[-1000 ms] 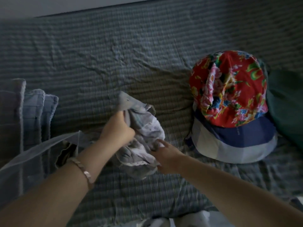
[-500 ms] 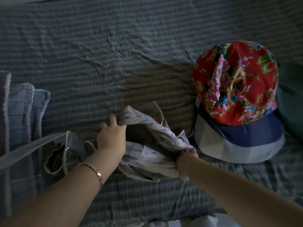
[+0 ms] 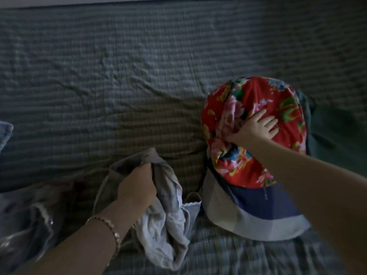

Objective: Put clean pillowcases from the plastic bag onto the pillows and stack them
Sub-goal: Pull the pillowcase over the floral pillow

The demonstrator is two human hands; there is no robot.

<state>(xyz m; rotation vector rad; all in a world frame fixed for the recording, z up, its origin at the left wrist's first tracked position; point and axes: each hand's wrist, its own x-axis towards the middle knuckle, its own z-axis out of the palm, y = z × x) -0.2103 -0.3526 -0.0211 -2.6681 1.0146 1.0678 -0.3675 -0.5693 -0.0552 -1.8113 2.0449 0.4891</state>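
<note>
A pale checked pillowcase (image 3: pixel 168 221) lies bunched on the bed in front of me. My left hand (image 3: pixel 137 187) grips its gathered upper edge. At the right, a red floral pillow (image 3: pixel 256 155) sits on top of a pillow with navy and pale grey bands (image 3: pixel 258 211). My right hand (image 3: pixel 256 128) lies on the floral pillow with its fingers spread and its thumb dug into a fold of the fabric. The clear plastic bag (image 3: pixel 25 225) lies crumpled at the lower left.
The bed is covered with a wrinkled grey-green checked sheet (image 3: pixel 139 76). A dark green cushion (image 3: pixel 337 139) lies behind the pillow stack at the right. A blue checked cloth edge (image 3: pixel 5 132) shows at the far left.
My right hand let go of the pillowcase and moved right onto the red floral pillow. My left hand closed round the pillowcase's upper edge. The view shifted left.
</note>
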